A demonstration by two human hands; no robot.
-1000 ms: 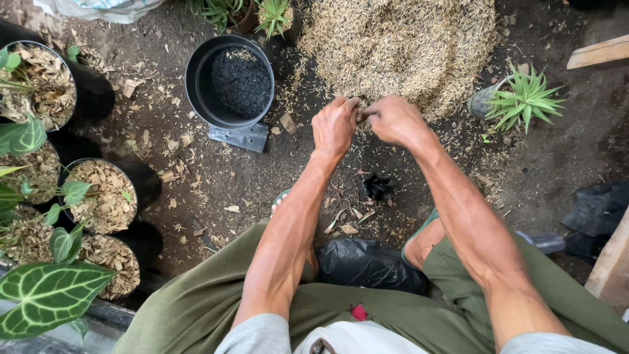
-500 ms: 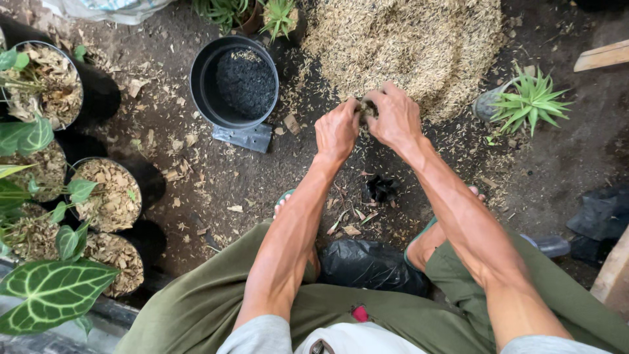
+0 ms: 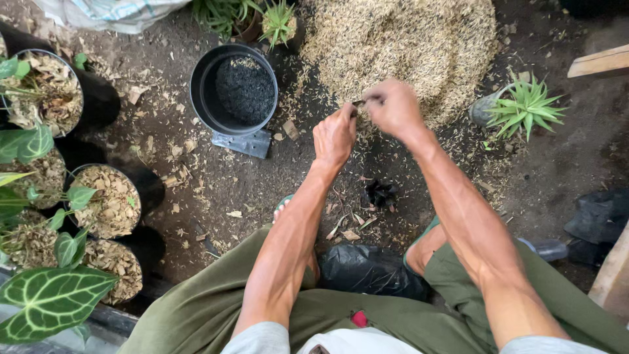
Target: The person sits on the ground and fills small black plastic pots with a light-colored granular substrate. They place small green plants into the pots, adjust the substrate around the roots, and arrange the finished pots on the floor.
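To my left stands the black pot (image 3: 234,88), partly filled with dark medium. My left hand (image 3: 334,136) and right hand (image 3: 392,107) pinch one small dark strip (image 3: 358,103) between them above the husk pile (image 3: 400,46); I judge it needs pulling apart.

You've got a whitish woven sack (image 3: 111,12) with pale blue stripes lying at the top left edge, and a crumpled black plastic bag (image 3: 367,270) on the ground between your knees.
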